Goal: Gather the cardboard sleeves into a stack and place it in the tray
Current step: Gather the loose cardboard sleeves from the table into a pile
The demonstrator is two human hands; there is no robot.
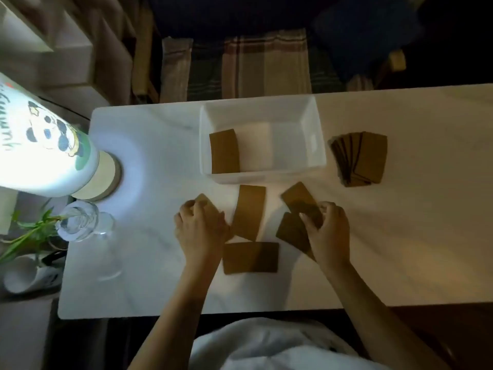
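Note:
Brown cardboard sleeves lie on the white table in front of the white tray (317,145). One sleeve (224,151) lies inside the tray at its left side. My left hand (200,228) rests on a sleeve (206,202) and covers most of it. Two loose sleeves lie between my hands: an upright one (249,211) and a flat one (250,257). My right hand (326,231) grips a sleeve (301,200) by its near end, above another sleeve (290,231). A fanned stack of sleeves (360,159) lies to the right of the tray.
A lit lamp with a panda print (45,145) stands at the left table edge. Beside it are a glass vase with a green plant (77,220) and a white cup (24,273). A chair with a plaid cloth (253,65) stands behind the table.

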